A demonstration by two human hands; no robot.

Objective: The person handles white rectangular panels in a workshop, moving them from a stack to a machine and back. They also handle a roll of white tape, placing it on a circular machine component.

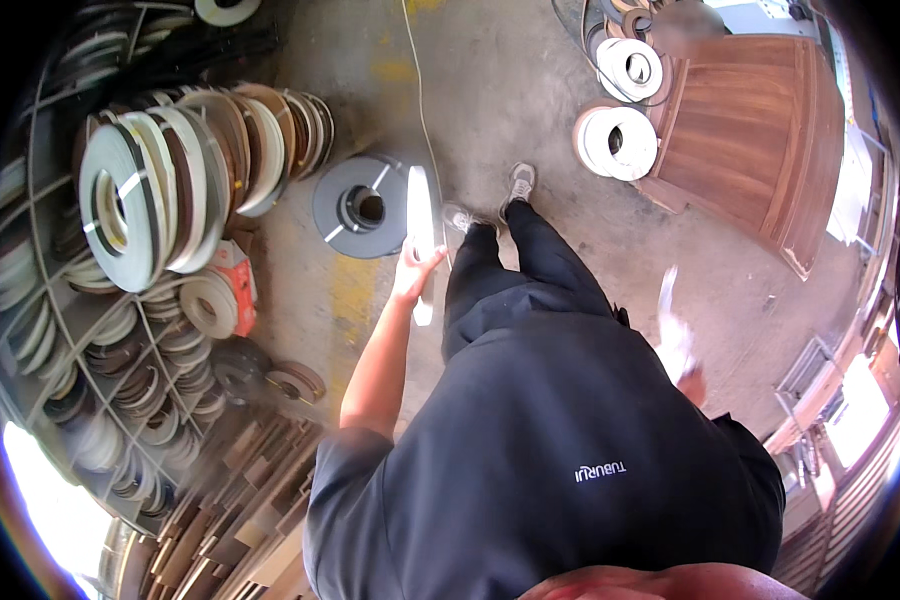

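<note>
At the far left a wire rack (45, 330) holds many coils of edge banding in its compartments, and on top of it a row of large rolls (185, 170) stands on edge, white, grey and brown, leaning side by side. Just below that row a small orange box (232, 275) sits beside a single cream coil (208, 305). Lower down, brown offcuts (240, 500) lie piled against the rack's foot. On the concrete floor (490, 90) just right of the rolls a dark grey roll (362, 207) lies flat, its core hole facing up. The person's left hand (413, 272) is raised at the end of a bare forearm and grips a white strip (420, 235), which runs upright from below the fingers to well above them, its upper end overlapping the grey roll's right edge. A thin pale cord (422, 110) trails across the floor above the strip. Right of that are the person's dark trousers and grey shoes (518, 185), one foot ahead of the other. The right hand (678, 345) hangs at the person's side, blurred with motion; whether it is clenched or loose cannot be told, though something pale streaks up from it. Farther up right, two white rolls (618, 142) lean against a brown wooden panel (745, 140).
</note>
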